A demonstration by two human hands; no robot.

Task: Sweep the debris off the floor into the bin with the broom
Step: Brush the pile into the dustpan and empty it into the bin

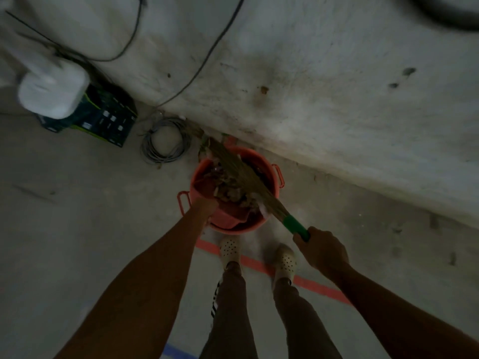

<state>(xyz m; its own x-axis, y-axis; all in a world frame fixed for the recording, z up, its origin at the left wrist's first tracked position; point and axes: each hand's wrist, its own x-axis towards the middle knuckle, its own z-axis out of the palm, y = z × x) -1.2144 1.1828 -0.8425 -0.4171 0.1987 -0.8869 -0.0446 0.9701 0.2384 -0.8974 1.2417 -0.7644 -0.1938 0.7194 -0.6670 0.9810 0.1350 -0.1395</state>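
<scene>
Fingers (300, 240) of the right hand (321, 251) are curled round the green handle of the broom (241, 174), whose bristles lie across the orange bin (270, 164). Left hand (206, 206) meets a red dustpan (228, 216) at the bin's near rim, its grip too dark to tell. Debris (233, 190) sits piled inside the bin

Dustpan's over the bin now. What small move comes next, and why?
Probably drag the broom down the dustpan that the left hand holds tipped in the bin: debris looks heaped on it, and the right hand has the bristles lying across.
</scene>
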